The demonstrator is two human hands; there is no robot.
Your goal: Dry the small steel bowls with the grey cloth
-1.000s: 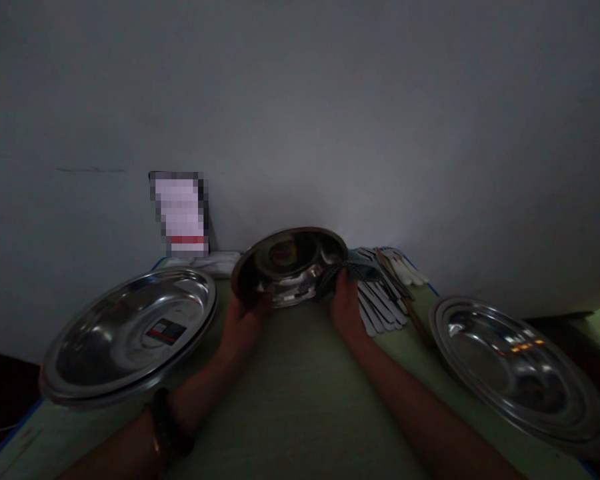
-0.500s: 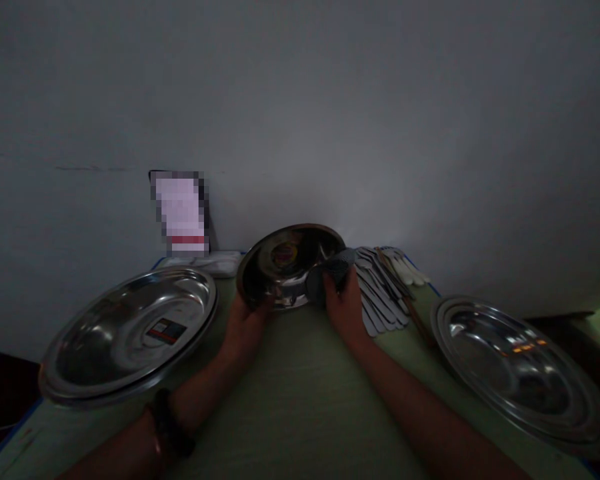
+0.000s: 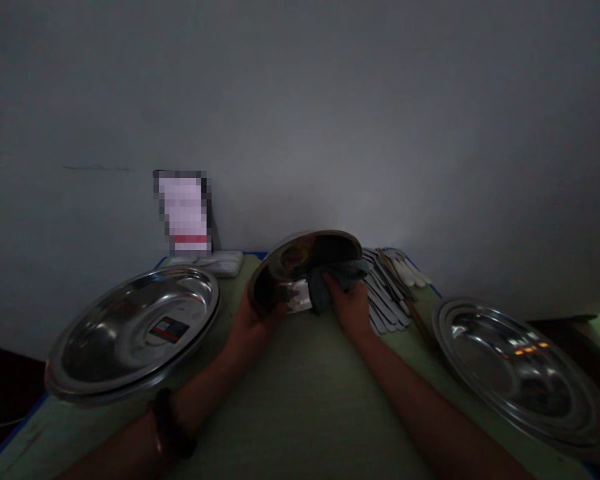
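Note:
A shiny steel basin (image 3: 275,277) with a round sticker inside is held tilted above the middle of the table. My left hand (image 3: 253,320) grips its near left rim, thumb on the inside. In my right hand (image 3: 350,303) is a dark grey cloth (image 3: 323,287), pinched over the basin's right rim. Part of the cloth hangs down in front of the rim. The fingers of both hands behind the basin are hidden.
Stacked steel basins (image 3: 130,333) stand at the left, the top one with a dark label. More steel basins (image 3: 510,373) are at the right. Several metal utensils (image 3: 387,303) lie behind my right hand. A blurred-out screen (image 3: 185,210) leans on the wall beside a white packet (image 3: 225,263).
The held basin has shifted slightly right and down, its opening tipped further over. My right hand and the cloth have moved slightly right and down along the rim.

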